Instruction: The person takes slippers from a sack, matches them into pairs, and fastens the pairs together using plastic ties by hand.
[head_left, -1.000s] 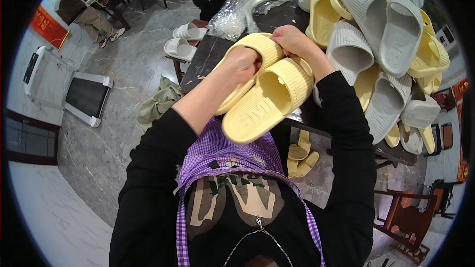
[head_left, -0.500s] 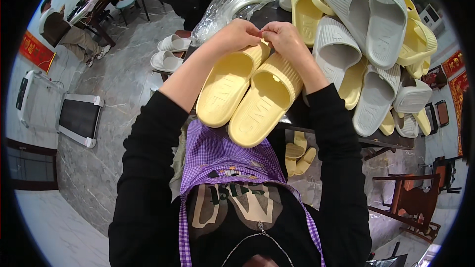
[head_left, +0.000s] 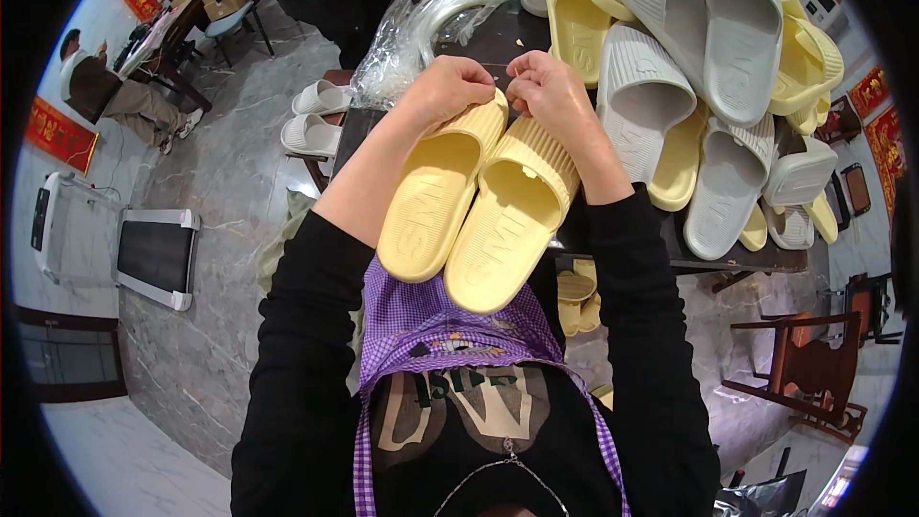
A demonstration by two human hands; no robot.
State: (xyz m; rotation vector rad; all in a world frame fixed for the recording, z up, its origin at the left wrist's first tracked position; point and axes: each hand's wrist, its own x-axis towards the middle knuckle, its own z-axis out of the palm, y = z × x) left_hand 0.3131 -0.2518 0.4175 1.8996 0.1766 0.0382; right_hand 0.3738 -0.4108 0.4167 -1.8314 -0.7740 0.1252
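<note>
A pair of pale yellow slide slippers lies side by side in front of me, heels toward my body: a left slipper [head_left: 414,211] and a right slipper [head_left: 503,249]. My left hand [head_left: 448,91] is at the toe of the left slipper, thumb and fingers pinched together. Just above the right slipper's toe, my right hand [head_left: 550,96] is closed in a pinch too. A small gap separates the two hands. Whatever thin thing the fingertips hold is too small to make out. Beyond my left hand lies a bundle of clear plastic strands [head_left: 436,29] in crinkled film.
Grey slippers [head_left: 646,86] and yellow slippers [head_left: 579,24] are heaped on the dark table [head_left: 661,254] at right. White slippers [head_left: 311,134] rest on a low stool at left. More yellow slippers [head_left: 574,302] are below the table. A wooden chair [head_left: 799,364] stands at right.
My hands have drawn apart from each other; they were touching at the fingertips. The yellow pair and both hands sit slightly lower in the view.
</note>
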